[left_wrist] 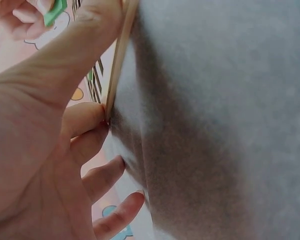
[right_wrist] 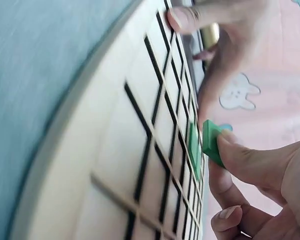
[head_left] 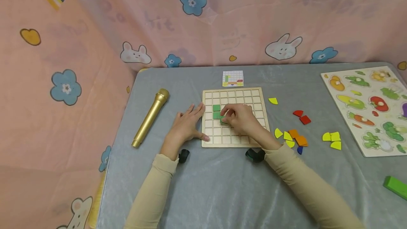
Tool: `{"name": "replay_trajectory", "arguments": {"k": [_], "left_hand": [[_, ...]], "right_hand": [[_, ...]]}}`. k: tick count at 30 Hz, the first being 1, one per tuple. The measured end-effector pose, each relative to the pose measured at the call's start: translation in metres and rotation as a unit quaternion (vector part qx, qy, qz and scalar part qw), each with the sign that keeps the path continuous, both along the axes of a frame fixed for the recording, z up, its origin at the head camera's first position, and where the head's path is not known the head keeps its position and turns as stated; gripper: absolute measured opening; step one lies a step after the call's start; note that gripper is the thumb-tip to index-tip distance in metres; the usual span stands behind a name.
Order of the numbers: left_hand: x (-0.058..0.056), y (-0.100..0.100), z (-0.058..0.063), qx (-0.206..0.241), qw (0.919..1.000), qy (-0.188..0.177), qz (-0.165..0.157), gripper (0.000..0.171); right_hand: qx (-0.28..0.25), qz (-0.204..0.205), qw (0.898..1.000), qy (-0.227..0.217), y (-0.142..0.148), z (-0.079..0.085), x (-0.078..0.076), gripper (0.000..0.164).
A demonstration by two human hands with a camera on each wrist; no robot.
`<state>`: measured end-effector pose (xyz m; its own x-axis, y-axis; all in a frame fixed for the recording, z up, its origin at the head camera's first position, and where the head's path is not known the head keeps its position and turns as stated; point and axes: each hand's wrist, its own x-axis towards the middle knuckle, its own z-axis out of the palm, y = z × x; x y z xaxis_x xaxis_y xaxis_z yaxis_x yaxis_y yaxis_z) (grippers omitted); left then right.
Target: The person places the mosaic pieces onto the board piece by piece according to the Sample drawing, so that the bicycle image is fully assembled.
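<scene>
In the middle of the gray, velvety-covered surface (head_left: pixel 206 190) lies a square board (head_left: pixel 224 140) of pale wood, its face divided into small cells by thin raised strips. Over it, the right hand (head_left: pixel 238 118) pinches a green tile (right_wrist: pixel 212 142) between thumb and fingers; the right wrist view shows a thick, flat-sided little slab, tilted and just beside the green pieces (head_left: pixel 216 107) already on the grid. The left hand (head_left: pixel 185 127) is spread wide, holding nothing in a closed grip, its thumb on the board's lower left corner and its fingertips at the left edge, apparently to steady it. The step in hand looks like seating this tile in a cell; the next move likely calls for turning it flat, squaring its sides to the strips and letting go. Beyond the far edge, a printed card (head_left: pixel 233 76) bears a colored grid. Right of the board lie smooth, glossy-looking pieces: rounded yellow wedges (head_left: pixel 278 133), orange pieces (head_left: pixel 301 141) and 2 red ones (head_left: pixel 305 119).
</scene>
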<state>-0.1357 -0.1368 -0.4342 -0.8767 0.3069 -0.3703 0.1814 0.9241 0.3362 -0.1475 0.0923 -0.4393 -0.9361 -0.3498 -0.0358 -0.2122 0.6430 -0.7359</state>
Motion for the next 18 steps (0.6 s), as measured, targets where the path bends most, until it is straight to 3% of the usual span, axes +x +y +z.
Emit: {"name": "replay_trajectory", "arguments": {"k": [6, 18], "left_hand": [[0.000, 0.000, 0.001, -0.007, 1.0000, -0.001, 0.001, 0.127], [-0.001, 0.001, 0.000, -0.013, 0.9999, -0.006, 0.004, 0.127]], "right_hand": [[-0.002, 0.027, 1.000, 0.005, -0.016, -0.006, 0.001, 0.006], [0.008, -0.005, 1.000, 0.015, -0.026, -0.009, -0.003, 0.008]]}}
